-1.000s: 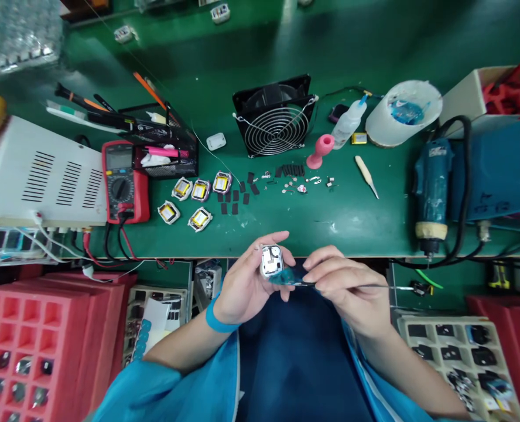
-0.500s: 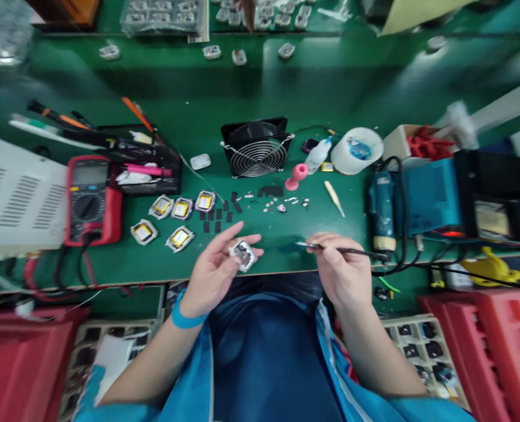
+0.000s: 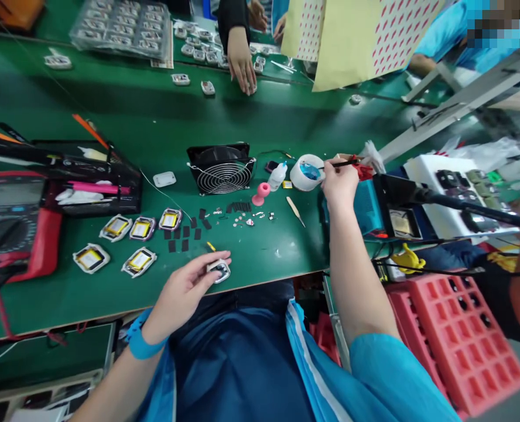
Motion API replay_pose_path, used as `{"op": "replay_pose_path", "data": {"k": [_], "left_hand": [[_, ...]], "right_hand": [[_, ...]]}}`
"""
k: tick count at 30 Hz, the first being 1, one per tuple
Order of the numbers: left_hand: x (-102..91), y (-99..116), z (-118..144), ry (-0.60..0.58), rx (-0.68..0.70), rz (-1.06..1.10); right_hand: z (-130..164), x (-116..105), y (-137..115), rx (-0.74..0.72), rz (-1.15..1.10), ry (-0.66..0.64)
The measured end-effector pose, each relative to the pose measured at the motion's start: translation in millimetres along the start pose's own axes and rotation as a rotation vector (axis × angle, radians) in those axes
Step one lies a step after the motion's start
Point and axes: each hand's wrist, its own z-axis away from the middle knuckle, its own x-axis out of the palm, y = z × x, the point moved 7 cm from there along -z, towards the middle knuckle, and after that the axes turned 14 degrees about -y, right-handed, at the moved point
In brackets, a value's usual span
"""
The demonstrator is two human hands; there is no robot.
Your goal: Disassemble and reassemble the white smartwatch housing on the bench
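Note:
My left hand (image 3: 185,290) holds a small white casing (image 3: 219,271) at the near edge of the green bench (image 3: 163,105). My right hand (image 3: 339,180) is stretched out to the right and grips a thin black soldering iron (image 3: 337,165), its tip over a white round pot (image 3: 306,172) with blue material inside. Several white casings with yellow cells (image 3: 128,237) lie in two rows left of my left hand. Small black pads and tiny metal parts (image 3: 242,218) lie in front of a black fan (image 3: 221,167).
A red multimeter (image 3: 14,225) and a black tool tray (image 3: 79,176) stand at the left. A blue soldering station (image 3: 376,208), a pink stand (image 3: 262,192) and a glue bottle (image 3: 277,176) sit near the pot. Red grid trays (image 3: 457,334) are lower right. Another person's hand (image 3: 242,61) rests across the bench.
My right hand has moved from in front of me out to the white pot with the iron. My left hand has lowered the casing to the bench edge. The view has turned right.

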Motion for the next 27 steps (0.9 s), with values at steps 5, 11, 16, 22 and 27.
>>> {"op": "replay_pose_path", "data": {"k": [5, 11, 16, 22, 27], "left_hand": [[-1.2, 5.0, 7.4, 0.039, 0.078, -0.304], [6.0, 18.0, 12.4, 0.093, 0.198, -0.746], [6.9, 11.9, 27.8, 0.177, 0.200, -0.873], [23.8, 11.2, 36.5, 0.294, 0.260, -0.938], [29.4, 11.7, 28.8, 0.206, 0.311, -0.933]], "right_hand": [[35.6, -22.7, -19.4, 0.077, 0.080, 0.130], [118.9, 19.2, -56.3, 0.035, 0.046, -0.168], [173.4, 62.7, -48.8, -0.106, 0.611, -0.551], [186.4, 65.7, -62.9, -0.263, 0.893, -0.396], [199.4, 116.0, -96.2, -0.402, 0.417, -0.639]]}}
